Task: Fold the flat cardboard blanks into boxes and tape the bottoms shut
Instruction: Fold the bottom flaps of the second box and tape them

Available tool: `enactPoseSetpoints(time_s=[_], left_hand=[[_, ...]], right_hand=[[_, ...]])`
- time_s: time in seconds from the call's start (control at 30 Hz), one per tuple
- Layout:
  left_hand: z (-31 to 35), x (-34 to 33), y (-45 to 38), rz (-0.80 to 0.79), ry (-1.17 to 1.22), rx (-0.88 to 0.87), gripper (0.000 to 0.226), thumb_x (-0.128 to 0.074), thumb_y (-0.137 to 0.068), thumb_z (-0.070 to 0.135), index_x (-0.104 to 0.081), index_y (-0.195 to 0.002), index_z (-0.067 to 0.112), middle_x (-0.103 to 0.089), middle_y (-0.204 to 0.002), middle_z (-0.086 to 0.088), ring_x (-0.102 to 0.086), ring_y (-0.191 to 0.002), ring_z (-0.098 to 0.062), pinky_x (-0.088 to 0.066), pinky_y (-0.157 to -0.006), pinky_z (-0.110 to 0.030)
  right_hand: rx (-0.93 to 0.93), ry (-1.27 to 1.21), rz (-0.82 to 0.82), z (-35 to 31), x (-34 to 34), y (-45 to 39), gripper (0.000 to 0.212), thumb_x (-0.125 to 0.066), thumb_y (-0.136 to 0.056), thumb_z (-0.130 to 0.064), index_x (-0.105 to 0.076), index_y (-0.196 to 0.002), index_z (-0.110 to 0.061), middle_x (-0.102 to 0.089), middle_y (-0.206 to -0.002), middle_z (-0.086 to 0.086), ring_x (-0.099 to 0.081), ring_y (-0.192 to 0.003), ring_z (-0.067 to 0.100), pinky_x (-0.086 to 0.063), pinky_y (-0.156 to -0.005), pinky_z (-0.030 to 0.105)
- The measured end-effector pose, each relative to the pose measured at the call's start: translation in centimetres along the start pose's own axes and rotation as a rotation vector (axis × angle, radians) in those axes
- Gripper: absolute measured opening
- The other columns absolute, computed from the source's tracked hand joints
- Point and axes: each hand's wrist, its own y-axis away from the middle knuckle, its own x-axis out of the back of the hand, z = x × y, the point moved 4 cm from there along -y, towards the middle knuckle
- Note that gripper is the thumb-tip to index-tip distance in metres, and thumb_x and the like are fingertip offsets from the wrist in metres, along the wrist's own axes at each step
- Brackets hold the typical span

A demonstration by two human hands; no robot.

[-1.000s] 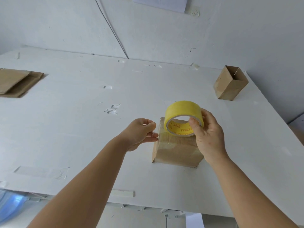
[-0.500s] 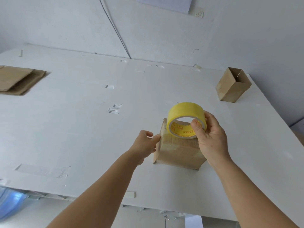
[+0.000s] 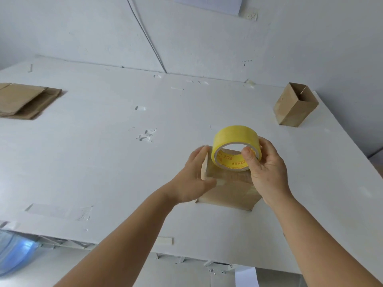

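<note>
A small brown cardboard box [image 3: 230, 191] stands on the white table [image 3: 103, 162], closed side up. My right hand [image 3: 267, 172] grips a yellow tape roll [image 3: 234, 135] just above the box's top, thumb inside the core and fingers over the outer band. My left hand [image 3: 191, 179] lies against the box's left side with fairly straight fingers. Its thumb presses on the near face by the top edge, where a glossy strip of tape shows. The box's top face is mostly hidden behind the roll.
An upright open-topped cardboard box [image 3: 295, 105] stands at the table's far right corner. A stack of flat cardboard blanks [image 3: 27, 100] lies at the far left. Old tape scraps [image 3: 147, 136] dot the table. The table's near edge runs below my forearms.
My left hand has moved right from beside the box onto its left side, and its thumb now presses the near face. The right hand keeps the roll above the box.
</note>
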Motion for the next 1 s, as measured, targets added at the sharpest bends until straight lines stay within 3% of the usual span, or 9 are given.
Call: enactPoseSetpoints(time_s=[0.07,0.17,0.23,0.33,0.43,0.5,0.6,0.77,1.0], left_hand=[[1.3,0.2,-1.3,-0.001,-0.054,-0.087,0.077,-0.070,-0.070,0.030,-0.030,-0.132,0.051,-0.029,-0.136,0.028,-0.020,-0.130,0.014,-0.023,-0.099,-0.002],[1.5,-0.3,-3.4,-0.018,0.008,-0.089,0.091,-0.085,-0.059,0.031,-0.040,-0.137,0.022,-0.044,-0.139,-0.002,-0.041,-0.131,-0.016,-0.038,-0.108,-0.038],[0.9,-0.6,-4.0,-0.016,0.023,-0.066,0.090,-0.087,-0.056,0.036,-0.044,-0.135,0.026,-0.047,-0.135,-0.007,-0.046,-0.127,-0.024,-0.041,-0.104,-0.048],[-0.2,-0.2,-4.2,0.020,-0.029,-0.031,0.086,-0.086,-0.051,0.045,-0.044,-0.126,0.045,-0.042,-0.136,-0.001,-0.044,-0.128,-0.018,-0.042,-0.104,-0.045],[-0.6,-0.4,-4.5,-0.006,-0.012,-0.008,0.096,-0.089,-0.051,0.042,-0.044,-0.134,0.027,-0.045,-0.138,-0.005,-0.046,-0.128,-0.019,-0.040,-0.105,-0.045],[-0.8,-0.2,-4.5,0.007,-0.111,0.003,0.093,-0.088,-0.053,0.045,-0.042,-0.134,0.031,-0.040,-0.137,0.006,-0.043,-0.126,-0.006,-0.039,-0.105,-0.034],[-1.0,0.3,-4.3,0.029,-0.251,0.002,0.090,-0.086,-0.058,0.049,-0.043,-0.135,0.029,-0.036,-0.127,0.017,-0.041,-0.116,0.003,-0.036,-0.093,-0.012],[-0.8,0.2,-4.6,0.036,-0.275,0.022,0.093,-0.086,-0.061,0.046,-0.038,-0.138,0.024,-0.034,-0.123,0.019,-0.041,-0.113,-0.002,-0.035,-0.089,-0.014],[-0.6,0.2,-4.4,0.024,-0.285,0.019,0.092,-0.086,-0.063,0.044,-0.037,-0.138,0.025,-0.035,-0.125,0.018,-0.042,-0.114,-0.002,-0.036,-0.089,-0.013]], right_hand=[[0.001,-0.006,-0.007,-0.1,0.0,0.0,0.027,-0.058,-0.077,-0.059,-0.056,-0.098,-0.043,-0.065,-0.084,-0.023,-0.061,-0.079,-0.003,-0.044,-0.067,0.010],[-0.034,-0.072,-0.054,-0.3,0.0,-0.3,0.023,-0.066,-0.080,-0.050,-0.058,-0.097,-0.037,-0.068,-0.086,-0.015,-0.064,-0.083,0.004,-0.048,-0.074,0.022],[-0.083,-0.165,-0.146,-0.4,0.0,-0.6,0.028,-0.073,-0.074,-0.046,-0.060,-0.097,-0.036,-0.069,-0.091,-0.009,-0.066,-0.088,0.009,-0.050,-0.077,0.028],[-0.119,-0.307,-0.319,-1.3,-0.3,-1.2,0.046,-0.077,-0.060,-0.050,-0.062,-0.101,-0.033,-0.071,-0.097,-0.006,-0.066,-0.092,0.010,-0.051,-0.079,0.025],[-0.081,-0.401,-0.364,-2.5,-0.4,-1.6,0.049,-0.078,-0.059,-0.054,-0.062,-0.097,-0.027,-0.066,-0.076,-0.015,-0.061,-0.074,0.001,-0.047,-0.068,0.014],[-0.086,-0.408,-0.353,-2.8,-0.3,-2.0,0.049,-0.074,-0.062,-0.060,-0.061,-0.094,-0.026,-0.060,-0.069,-0.020,-0.056,-0.068,-0.002,-0.044,-0.065,0.012],[-0.213,-0.377,-0.207,-2.0,1.4,-3.4,0.039,-0.057,-0.078,-0.066,-0.062,-0.091,-0.030,-0.062,-0.084,-0.018,-0.057,-0.087,0.002,-0.044,-0.073,0.020],[-0.147,-0.070,-0.119,-1.3,6.0,-5.0,0.028,-0.062,-0.083,-0.047,-0.069,-0.066,-0.026,-0.054,-0.063,-0.014,-0.051,-0.067,0.004,-0.041,-0.068,0.027],[-0.111,0.226,-0.138,-0.9,8.2,-5.4,0.026,-0.063,-0.076,-0.047,-0.068,-0.071,-0.022,-0.050,-0.055,-0.013,-0.048,-0.058,0.004,-0.040,-0.061,0.025]])
